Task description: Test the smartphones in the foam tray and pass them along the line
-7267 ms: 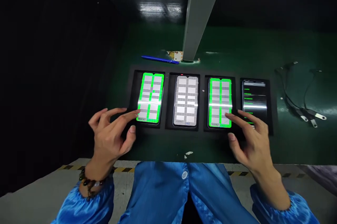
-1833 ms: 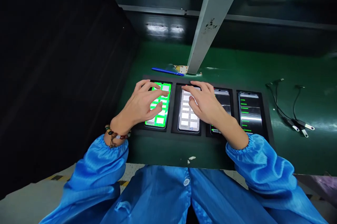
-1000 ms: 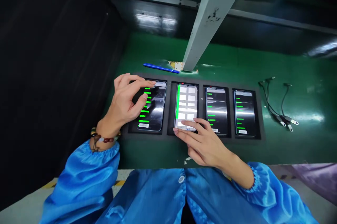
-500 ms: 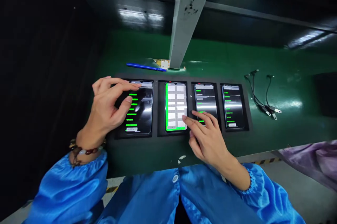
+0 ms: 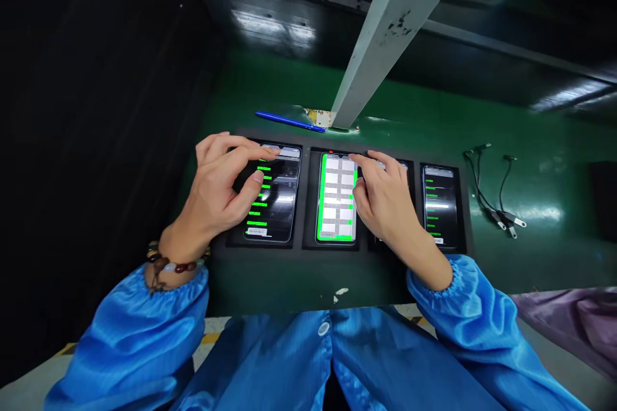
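Several smartphones lie in a row in a dark tray. Over the leftmost smartphone, dark-screened with green lines, my left hand has its fingers apart, the index fingertip at the top of the screen. The second smartphone shows a white grid with green along its left, right and bottom edges. My right hand has its index fingertip at that phone's upper right corner, the fingers apart and holding nothing. Most of the third smartphone is hidden beneath this hand. The rightmost smartphone shows green lines on black.
A blue pen lies behind the tray, beside the foot of a grey metal post. Short cables with metal plugs rest on the green table to the right. Purple cloth hangs at the lower right.
My right index finger has moved up the second phone's right edge, and green now fills that edge. The left hand stays over the first phone. The whole view has shifted and tilted slightly.
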Motion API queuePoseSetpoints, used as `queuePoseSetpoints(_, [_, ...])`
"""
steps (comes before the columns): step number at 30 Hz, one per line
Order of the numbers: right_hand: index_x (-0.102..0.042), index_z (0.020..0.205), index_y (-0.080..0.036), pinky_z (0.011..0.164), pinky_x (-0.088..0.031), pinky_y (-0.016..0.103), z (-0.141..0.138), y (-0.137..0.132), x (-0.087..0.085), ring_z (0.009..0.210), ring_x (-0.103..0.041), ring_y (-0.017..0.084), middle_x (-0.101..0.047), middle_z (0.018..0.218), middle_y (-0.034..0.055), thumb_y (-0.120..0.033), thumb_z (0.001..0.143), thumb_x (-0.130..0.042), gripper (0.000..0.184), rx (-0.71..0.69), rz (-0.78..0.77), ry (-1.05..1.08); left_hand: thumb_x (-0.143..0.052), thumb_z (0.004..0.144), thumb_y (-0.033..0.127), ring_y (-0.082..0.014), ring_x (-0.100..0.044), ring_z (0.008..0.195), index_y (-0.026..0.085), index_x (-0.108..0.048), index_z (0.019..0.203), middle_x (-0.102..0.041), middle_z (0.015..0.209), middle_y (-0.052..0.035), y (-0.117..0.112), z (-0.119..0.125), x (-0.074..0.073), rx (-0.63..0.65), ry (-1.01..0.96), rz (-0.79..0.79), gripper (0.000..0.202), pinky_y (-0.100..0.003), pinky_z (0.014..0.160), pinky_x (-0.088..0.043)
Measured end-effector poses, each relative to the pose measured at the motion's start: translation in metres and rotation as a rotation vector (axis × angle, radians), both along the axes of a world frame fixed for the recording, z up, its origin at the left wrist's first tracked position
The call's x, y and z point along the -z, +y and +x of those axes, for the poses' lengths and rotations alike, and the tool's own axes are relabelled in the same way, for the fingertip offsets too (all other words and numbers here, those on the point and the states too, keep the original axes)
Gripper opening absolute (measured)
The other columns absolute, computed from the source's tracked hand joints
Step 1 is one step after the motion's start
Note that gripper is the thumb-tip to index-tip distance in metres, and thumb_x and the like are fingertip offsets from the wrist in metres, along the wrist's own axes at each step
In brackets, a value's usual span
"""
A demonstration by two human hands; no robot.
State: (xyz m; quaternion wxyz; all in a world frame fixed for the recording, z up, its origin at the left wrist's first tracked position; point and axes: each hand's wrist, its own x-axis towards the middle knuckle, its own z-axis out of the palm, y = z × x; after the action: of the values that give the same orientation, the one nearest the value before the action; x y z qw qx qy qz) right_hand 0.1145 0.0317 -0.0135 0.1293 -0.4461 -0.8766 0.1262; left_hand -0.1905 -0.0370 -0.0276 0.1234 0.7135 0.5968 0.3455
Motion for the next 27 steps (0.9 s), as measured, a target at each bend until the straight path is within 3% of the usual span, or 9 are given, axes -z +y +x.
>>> queuePoseSetpoints(7, [-0.059, 0.156, -0.018, 0.127, -0.036, 0.056, -0.029, 0.003, -0.001, 0.153, -0.05, 0.035, -0.078, 0.139, 0.0102, -0.015, 0.109, -0.037, 0.052, -0.153, -0.05, 0.029, -0.054, 0.107, 0.035, -0.0311, -0.069, 0.127, 0.031, -0.07, 0.128, -0.08, 0.132, -0.0038, 0.0, -0.001, 0.002, 0.028, -0.004, 0.012, 0.027, -0.062, 0.126, -0.039])
queuePoseSetpoints(15, [-0.059, 0.156, -0.023, 0.125, -0.035, 0.06, -0.002, 0.006, 0.003, 0.149, -0.054, 0.036, -0.075, 0.144, 0.0113, -0.014, 0.106, -0.04, 0.054, -0.001, -0.01, 0.029, -0.052, 0.108, 0.039, -0.0313, -0.069, 0.128, 0.032, -0.071, 0.128, -0.081, 0.131, -0.0038, 0.0, -0.002, 0.002, 0.012, 0.01, -0.003, 0.027, -0.064, 0.129, -0.036])
queuePoseSetpoints(20, [-0.063, 0.152, -0.023, 0.127, -0.035, 0.058, -0.001, 0.005, 0.001, 0.152, -0.053, 0.034, -0.076, 0.143, 0.0109, -0.015, 0.107, -0.041, 0.051, -0.084, -0.051, 0.061, -0.053, 0.108, 0.036, -0.0307, -0.07, 0.128, 0.032, -0.071, 0.128, -0.08, 0.132, -0.0027, 0.0, -0.002, 0.002, 0.012, 0.008, 0.013, 0.027, -0.065, 0.129, -0.036])
queuePoseSetpoints(23, [-0.063, 0.152, -0.022, 0.128, -0.034, 0.059, 0.005, -0.01, -0.003, 0.151, -0.055, 0.034, -0.081, 0.13, 0.01, -0.015, 0.107, -0.043, 0.049, -0.137, -0.068, 0.048, -0.053, 0.108, 0.039, -0.0306, -0.07, 0.128, 0.031, -0.072, 0.127, -0.08, 0.132, -0.0018, -0.001, -0.002, 0.001, -0.009, 0.009, 0.009, 0.027, -0.065, 0.13, -0.037])
queuePoseSetpoints(27, [-0.056, 0.161, -0.026, 0.128, -0.035, 0.06, 0.023, -0.052, -0.008, 0.149, -0.058, 0.033, -0.085, 0.12, 0.0052, -0.013, 0.104, -0.049, 0.059, -0.219, -0.098, 0.043, -0.05, 0.108, 0.043, -0.0297, -0.069, 0.129, 0.028, -0.072, 0.124, -0.08, 0.13, -0.0003, -0.001, -0.002, -0.001, -0.029, 0.022, -0.023, 0.031, -0.067, 0.131, -0.037])
